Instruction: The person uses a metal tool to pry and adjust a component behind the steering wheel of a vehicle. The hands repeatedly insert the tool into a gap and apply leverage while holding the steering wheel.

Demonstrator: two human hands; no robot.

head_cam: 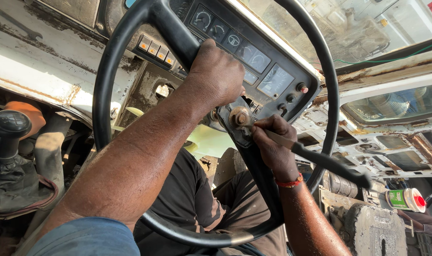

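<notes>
The hub nut (239,117) at the centre of the black steering wheel (104,80) is seen bare and rusty, seated on a round washer where the wheel's spokes meet. The metal tip of a long tool with a black handle (329,163) is laid against the nut's lower right edge; the handle runs down and to the right, past the wheel's rim. The tool is clamped in the right hand (273,142), fingers curled shut around its shaft just beside the nut; a red thread band is worn on that wrist. The left hand (218,76) is closed in a fist over the upper spoke, directly above the nut, with the forearm crossing the wheel from the lower left. Behind the wheel, an instrument cluster (254,61) with round gauges and a row of orange switches (154,48) is set into a worn, rust-stained white dashboard (45,66). A gear lever knob (9,124) stands at the far left. A green-and-white spray can with a red cap (405,199) lies at the lower right.
</notes>
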